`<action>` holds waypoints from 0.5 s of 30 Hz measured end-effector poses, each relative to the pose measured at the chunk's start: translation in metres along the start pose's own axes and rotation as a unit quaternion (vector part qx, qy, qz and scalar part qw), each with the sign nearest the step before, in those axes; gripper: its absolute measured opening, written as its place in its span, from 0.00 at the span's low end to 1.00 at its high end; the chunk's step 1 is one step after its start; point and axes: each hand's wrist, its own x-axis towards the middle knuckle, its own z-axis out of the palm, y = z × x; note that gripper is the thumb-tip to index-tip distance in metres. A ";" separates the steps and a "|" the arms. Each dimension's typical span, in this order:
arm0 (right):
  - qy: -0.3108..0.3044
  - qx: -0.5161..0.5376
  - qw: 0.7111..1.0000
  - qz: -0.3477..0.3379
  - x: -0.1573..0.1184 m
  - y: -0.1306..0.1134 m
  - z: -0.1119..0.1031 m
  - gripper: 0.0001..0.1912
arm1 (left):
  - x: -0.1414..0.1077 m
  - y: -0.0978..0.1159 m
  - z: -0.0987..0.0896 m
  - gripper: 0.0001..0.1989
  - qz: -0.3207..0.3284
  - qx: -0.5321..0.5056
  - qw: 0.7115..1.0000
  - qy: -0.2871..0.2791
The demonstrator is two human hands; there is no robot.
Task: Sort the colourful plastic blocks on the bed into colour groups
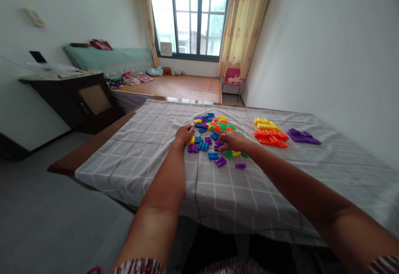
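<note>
Small plastic toy pieces shaped like joined tubes lie in a mixed heap between my hands, in blue, purple, orange, yellow and green. My left hand [185, 135] rests at the heap's left edge with its fingers curled together, beside a yellow piece [192, 140]; what they hold, if anything, is hidden. My right hand [233, 140] reaches in from the right, fingers bent down and closed on a purple piece [217, 146]. Closer to me are a blue piece [213, 156], a purple pair [220, 162] and a single purple piece [240, 166].
To the right lie sorted groups: a yellow row [266, 124], an orange row [271, 138] and a purple row [303, 136]. A grey checked cloth [131, 170] covers the table. Beyond are a bed [187, 86], a pink chair [232, 74] and a dark cabinet [71, 95].
</note>
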 end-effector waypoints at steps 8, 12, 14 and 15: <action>-0.002 0.025 1.000 0.005 0.000 0.006 0.005 0.20 | 0.002 -0.004 0.002 0.17 -0.006 0.001 1.000 -0.001; -0.025 0.034 0.999 0.006 -0.002 0.002 0.005 0.21 | 0.004 -0.007 0.004 0.17 0.002 -0.003 1.000 0.001; -0.038 0.039 0.998 0.018 -0.003 -0.002 0.003 0.21 | 0.004 -0.007 0.005 0.17 -0.002 -0.005 1.000 0.002; -0.045 0.040 0.998 0.028 -0.003 -0.003 0.002 0.22 | 0.004 -0.008 0.005 0.17 -0.004 -0.005 1.000 0.001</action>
